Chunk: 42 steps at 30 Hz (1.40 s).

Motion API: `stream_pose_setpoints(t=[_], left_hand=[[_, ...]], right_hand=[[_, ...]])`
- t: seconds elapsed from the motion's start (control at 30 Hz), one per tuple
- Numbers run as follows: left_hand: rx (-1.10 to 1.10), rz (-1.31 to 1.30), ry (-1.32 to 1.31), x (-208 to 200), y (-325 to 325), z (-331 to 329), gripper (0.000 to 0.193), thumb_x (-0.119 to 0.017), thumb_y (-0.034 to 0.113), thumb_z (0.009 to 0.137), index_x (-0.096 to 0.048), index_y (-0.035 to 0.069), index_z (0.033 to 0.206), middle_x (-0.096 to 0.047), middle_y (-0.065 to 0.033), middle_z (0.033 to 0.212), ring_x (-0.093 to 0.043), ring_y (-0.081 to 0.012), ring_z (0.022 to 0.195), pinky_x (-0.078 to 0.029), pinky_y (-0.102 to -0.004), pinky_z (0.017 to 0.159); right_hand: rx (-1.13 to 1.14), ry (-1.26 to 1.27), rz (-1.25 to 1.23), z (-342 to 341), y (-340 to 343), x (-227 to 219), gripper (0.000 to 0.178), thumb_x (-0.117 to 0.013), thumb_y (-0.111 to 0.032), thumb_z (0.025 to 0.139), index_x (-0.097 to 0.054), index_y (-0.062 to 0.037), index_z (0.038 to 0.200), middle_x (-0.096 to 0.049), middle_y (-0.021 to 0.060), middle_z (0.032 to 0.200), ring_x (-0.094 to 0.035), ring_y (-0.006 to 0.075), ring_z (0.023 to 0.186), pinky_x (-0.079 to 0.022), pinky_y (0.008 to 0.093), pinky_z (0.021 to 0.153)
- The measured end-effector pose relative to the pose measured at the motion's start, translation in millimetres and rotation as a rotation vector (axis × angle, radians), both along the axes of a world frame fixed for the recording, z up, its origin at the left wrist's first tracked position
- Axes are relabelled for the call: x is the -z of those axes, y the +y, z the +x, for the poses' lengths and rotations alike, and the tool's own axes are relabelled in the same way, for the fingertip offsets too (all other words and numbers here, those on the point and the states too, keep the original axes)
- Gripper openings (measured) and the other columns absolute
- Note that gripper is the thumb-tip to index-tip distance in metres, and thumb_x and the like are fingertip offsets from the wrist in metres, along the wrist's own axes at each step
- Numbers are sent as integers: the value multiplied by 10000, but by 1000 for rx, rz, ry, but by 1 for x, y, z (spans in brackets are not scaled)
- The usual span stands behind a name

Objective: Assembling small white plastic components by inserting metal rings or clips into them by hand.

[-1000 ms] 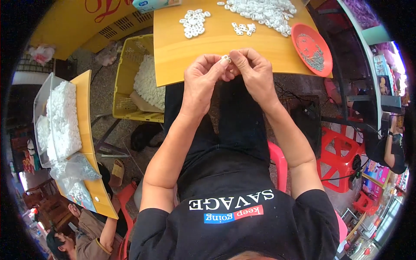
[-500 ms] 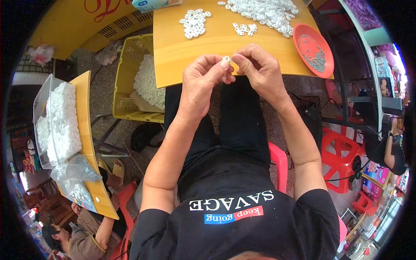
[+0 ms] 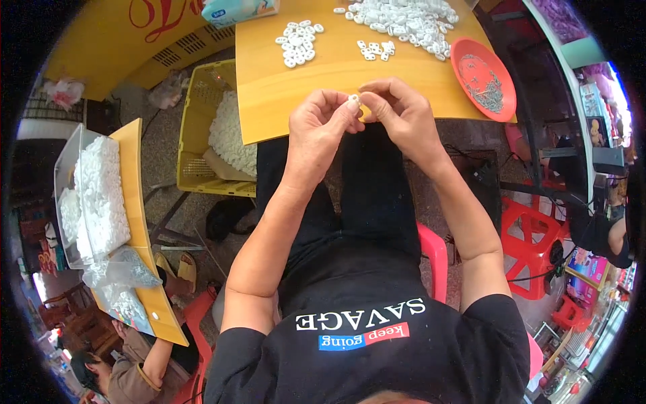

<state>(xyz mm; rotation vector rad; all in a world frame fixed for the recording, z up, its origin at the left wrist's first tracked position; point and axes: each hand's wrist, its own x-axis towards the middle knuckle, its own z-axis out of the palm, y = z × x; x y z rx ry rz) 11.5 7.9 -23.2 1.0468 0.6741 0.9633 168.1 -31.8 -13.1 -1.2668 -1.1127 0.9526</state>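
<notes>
Just over the near edge of the yellow wooden table [image 3: 269, 101], my left hand [image 3: 319, 128] pinches a small white plastic piece with a hole [image 3: 354, 99] between thumb and fingers. My right hand [image 3: 404, 121] meets it from the other side, thumb and forefinger closed right beside the piece. Whatever those fingertips hold is too small to make out. Beyond my hands lie a small cluster of white squarish pieces [image 3: 375, 50], a group of oval two-holed white pieces [image 3: 296, 44] and a large heap of the same kind [image 3: 404, 23].
An orange-red oval plate [image 3: 464, 57] with small metal parts [image 3: 491, 94] sits at the table's right. Left of my legs stands a yellow crate [image 3: 195, 172] of white pieces. Farther left, a second table [image 3: 138, 202] bears a clear bin [image 3: 67, 222]; another person [image 3: 131, 374] sits there.
Both hands stay together around the white piece, with only a slight shift of the fingers. The whole view has tilted a little.
</notes>
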Motion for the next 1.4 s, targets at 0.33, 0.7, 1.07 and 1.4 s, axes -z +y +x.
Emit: stream_pose_setpoints(t=[0.33,0.7,1.07,1.4], left_hand=[[97,-26,-7,-15,-6,-6,134,-650,95,928,-610,-28,963,-669,-84,830,-633,-130,706,-508,-244,661],[21,80,217,21,12,-9,119,-630,84,944,-594,-18,994,-658,-62,878,-640,-119,765,-519,-243,701],[-156,143,34,34,44,-4,107,-628,86,940,-598,-12,968,-648,-42,856,-629,-96,747,-511,-230,697],[-107,105,-4,32,44,-9,124,-642,95,935,-592,-10,979,-639,-39,847,-637,-99,755,-517,-229,689]], right_hand=[[2,-556,293,-1,-9,-15,105,-665,-12,851,-575,17,806,-581,127,745,-609,282,698,-479,345,610],[-110,-307,-113,7,11,6,183,-638,-147,931,-641,32,888,-620,61,731,-580,120,634,-452,267,553],[42,-892,195,25,151,5,238,-609,-213,902,-715,-24,999,-694,186,971,-661,339,932,-513,412,822],[-34,-1234,63,25,182,22,268,-591,-213,888,-698,-62,1083,-677,167,1029,-650,357,943,-514,436,842]])
